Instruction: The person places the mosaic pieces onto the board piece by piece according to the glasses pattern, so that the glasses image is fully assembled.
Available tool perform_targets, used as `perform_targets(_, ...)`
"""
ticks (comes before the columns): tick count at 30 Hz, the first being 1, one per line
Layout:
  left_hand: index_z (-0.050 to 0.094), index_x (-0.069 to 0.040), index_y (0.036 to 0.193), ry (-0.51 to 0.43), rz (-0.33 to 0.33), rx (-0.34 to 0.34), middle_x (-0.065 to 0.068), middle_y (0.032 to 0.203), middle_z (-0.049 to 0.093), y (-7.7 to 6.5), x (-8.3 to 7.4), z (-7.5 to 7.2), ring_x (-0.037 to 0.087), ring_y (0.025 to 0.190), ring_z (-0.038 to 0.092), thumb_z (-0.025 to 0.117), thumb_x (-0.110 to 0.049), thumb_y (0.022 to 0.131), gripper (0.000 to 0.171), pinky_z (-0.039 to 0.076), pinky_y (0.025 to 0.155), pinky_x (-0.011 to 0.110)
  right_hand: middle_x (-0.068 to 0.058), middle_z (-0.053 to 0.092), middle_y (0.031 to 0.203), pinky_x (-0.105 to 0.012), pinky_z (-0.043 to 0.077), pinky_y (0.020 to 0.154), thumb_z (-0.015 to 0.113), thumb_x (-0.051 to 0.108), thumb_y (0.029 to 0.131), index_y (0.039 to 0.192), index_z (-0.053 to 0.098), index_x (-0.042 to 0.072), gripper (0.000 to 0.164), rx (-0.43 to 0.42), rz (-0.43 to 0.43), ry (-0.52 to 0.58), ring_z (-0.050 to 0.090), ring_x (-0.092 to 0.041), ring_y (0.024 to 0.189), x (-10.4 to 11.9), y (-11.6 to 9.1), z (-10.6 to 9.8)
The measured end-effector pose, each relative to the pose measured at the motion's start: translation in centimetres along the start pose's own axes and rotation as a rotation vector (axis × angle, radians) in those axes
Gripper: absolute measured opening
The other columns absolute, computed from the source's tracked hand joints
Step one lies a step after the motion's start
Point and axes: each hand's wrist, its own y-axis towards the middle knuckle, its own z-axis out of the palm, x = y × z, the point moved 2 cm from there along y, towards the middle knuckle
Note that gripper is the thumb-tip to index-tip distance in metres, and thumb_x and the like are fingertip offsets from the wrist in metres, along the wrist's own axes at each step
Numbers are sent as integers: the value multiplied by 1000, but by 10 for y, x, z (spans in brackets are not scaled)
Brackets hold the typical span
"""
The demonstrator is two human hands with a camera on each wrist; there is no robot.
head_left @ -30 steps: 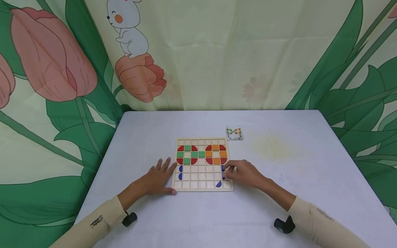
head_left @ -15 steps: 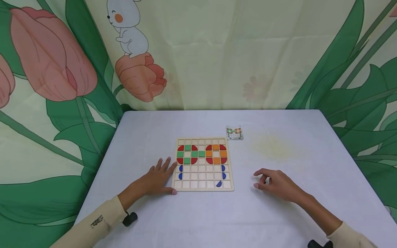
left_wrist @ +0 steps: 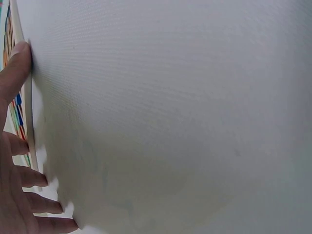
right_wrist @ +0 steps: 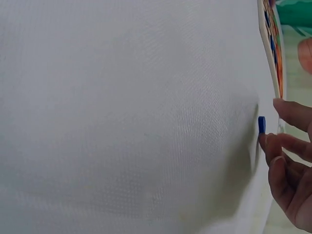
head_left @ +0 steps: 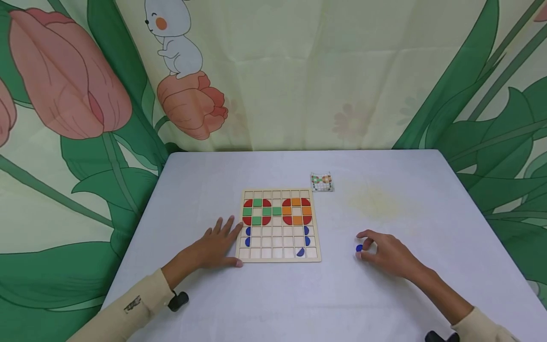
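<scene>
A wooden grid board (head_left: 271, 242) lies on the table with red, green, orange and blue pieces in its cells. Spread out flat at its left side, my left hand (head_left: 215, 248) rests with the thumb and one fingertip at the edge. To the right of the board, my right hand (head_left: 386, 254) pinches a small blue piece (head_left: 359, 248) at its fingertips. In the right wrist view the same blue piece (right_wrist: 262, 124) shows edge-on at the fingertips. Blue half-round pieces sit down both sides of the board, and a tilted blue piece (head_left: 300, 252) lies near its lower right.
A small patterned card (head_left: 322, 182) lies at the board's upper right corner. The white table (head_left: 427, 199) has a faint yellowish stain right of the card. Behind it hangs a curtain (head_left: 290, 76) printed with tulips and a white animal.
My right hand has left the board's right side and moved right, and a blue piece now shows at its fingertips. My left hand has stayed in place.
</scene>
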Motion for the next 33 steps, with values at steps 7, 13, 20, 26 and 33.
perform_targets(7,22,-15,161,-17,8,-4,20,168,13,-1,-1,-2,54,150,13,73,-66,78,110,30,111,70,1,72,96,-23,40,58,83,20,82,119,68,6,42,-69,-21,46,44,-4,57,0,6,5)
perform_targets(13,22,-14,161,-11,10,-6,21,167,14,-1,-2,-3,53,150,14,73,-66,79,109,30,111,70,2,68,92,-21,41,57,85,19,80,110,73,7,35,-137,-39,11,44,-2,63,-3,7,12)
perform_targets(20,21,-14,161,1,14,-3,20,168,13,-2,-3,-4,53,151,13,72,-65,80,108,29,111,70,4,66,89,-22,43,59,83,12,81,104,77,10,24,-171,-53,33,47,-2,67,-11,7,16)
perform_targets(26,21,-13,161,-14,15,-2,21,167,13,-3,-5,-8,53,151,12,73,-62,80,108,28,111,71,4,68,91,-21,44,61,85,16,79,106,77,10,29,-182,-73,65,49,-3,71,-16,6,14)
perform_targets(33,22,-12,161,-7,14,0,22,167,15,-3,-5,-7,53,150,14,74,-62,80,108,29,110,71,4,70,93,-21,43,59,83,16,82,108,78,10,26,-153,-88,113,47,-1,68,-23,3,12)
